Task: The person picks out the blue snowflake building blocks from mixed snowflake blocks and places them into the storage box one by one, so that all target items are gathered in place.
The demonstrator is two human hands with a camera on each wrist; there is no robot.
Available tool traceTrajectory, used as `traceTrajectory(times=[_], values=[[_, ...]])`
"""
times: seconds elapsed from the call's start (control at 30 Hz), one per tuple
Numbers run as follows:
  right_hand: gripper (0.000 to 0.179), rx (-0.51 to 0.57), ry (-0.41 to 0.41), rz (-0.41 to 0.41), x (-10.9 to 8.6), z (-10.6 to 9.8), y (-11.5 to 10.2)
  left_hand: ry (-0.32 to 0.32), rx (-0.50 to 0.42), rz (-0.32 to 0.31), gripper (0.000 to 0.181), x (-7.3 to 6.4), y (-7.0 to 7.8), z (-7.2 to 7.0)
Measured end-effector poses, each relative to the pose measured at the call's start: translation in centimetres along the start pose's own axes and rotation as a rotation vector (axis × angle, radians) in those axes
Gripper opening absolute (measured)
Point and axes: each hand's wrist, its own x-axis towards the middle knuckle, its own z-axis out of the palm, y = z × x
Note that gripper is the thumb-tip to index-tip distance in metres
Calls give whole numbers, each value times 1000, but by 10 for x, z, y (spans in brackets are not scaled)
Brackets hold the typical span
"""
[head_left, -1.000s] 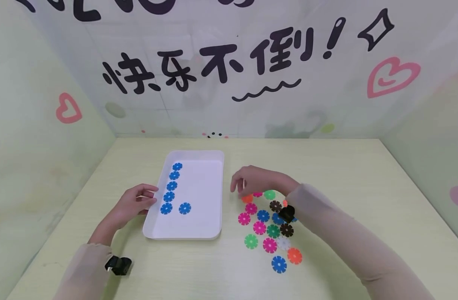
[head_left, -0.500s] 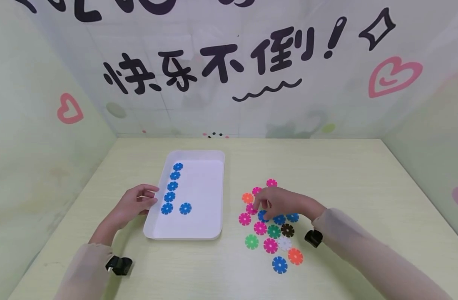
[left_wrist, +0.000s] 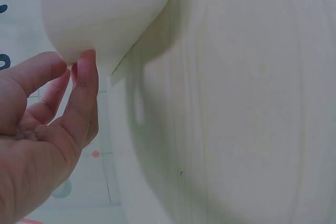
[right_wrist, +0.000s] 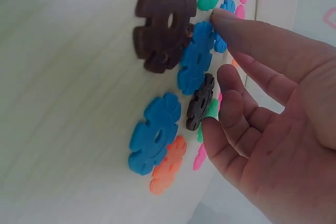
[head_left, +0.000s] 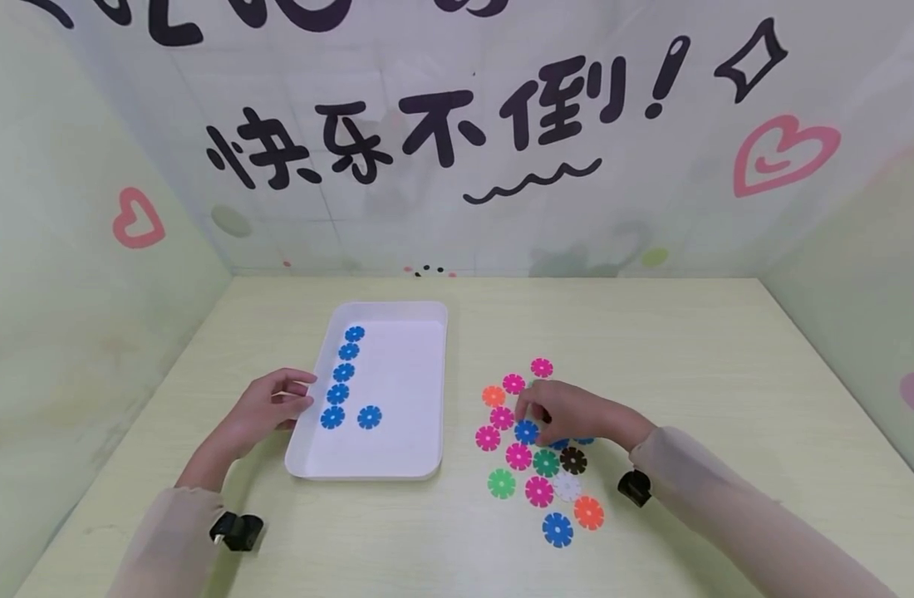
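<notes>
My left hand holds the left edge of a white tray, thumb and fingertips meeting at its rim. Inside the tray, several blue slotted plastic discs make a column along the left side, and one blue disc lies apart to the right. My right hand is over loose coloured discs, fingers bent and thumb apart from them. Its fingertips are right at a blue slotted disc on the table. The right wrist view shows the thumb tip overlapping a blue disc, nothing lifted.
Pink discs, an orange disc, a light green disc, a white disc and a dark brown disc lie around the right hand. Walls enclose the table at the back and sides.
My right hand has come from beside the tray back over the discs, moving right and towards me, then shifted slightly right. The left hand and tray stay put.
</notes>
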Motion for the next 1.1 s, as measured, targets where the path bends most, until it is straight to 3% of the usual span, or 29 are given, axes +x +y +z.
traceTrajectory(times=[0.07, 0.43, 0.73, 1.1], values=[[30, 5, -1, 2, 0, 0, 1, 4, 0, 13, 46, 4, -8, 0], [34, 44, 5, 33, 1, 1, -2, -8, 2, -13, 43, -3, 5, -1], [25, 115, 12, -9, -2, 1, -2, 4, -4, 7, 44, -4, 6, 0], [14, 136, 43, -111, 6, -3, -15, -8, -18, -22, 42, -5, 12, 0]])
